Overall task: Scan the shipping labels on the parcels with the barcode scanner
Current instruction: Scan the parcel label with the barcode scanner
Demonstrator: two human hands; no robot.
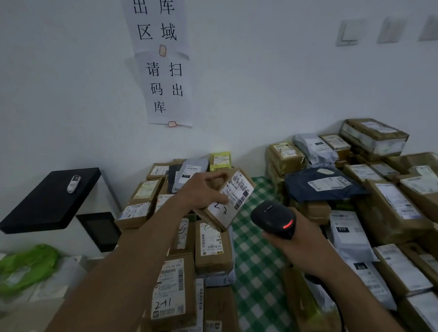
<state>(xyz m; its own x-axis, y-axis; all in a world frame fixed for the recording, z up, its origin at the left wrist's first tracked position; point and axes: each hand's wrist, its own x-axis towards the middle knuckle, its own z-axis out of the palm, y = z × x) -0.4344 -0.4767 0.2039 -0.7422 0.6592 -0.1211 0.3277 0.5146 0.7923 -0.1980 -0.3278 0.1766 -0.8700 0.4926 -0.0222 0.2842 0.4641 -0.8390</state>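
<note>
My left hand [201, 191] holds a small brown cardboard parcel [226, 215] tilted above the table, its white shipping label [237, 194] with barcodes facing up and right. My right hand [296, 246] grips a black barcode scanner [272, 218] just right of and below the parcel; a red light glows on the scanner's top, and its head faces the label. The scanner's cable [336, 311] runs down past my right wrist. Several labelled parcels lie in a pile on the left [173, 289] and another pile on the right [390, 203].
A green-and-white checked cloth [257, 281] covers the strip of table between the two piles. A black-topped machine [54, 198] stands at the left with a small white device on it. A green plastic bag [25, 267] lies at the far left. Paper signs [160, 57] hang on the wall.
</note>
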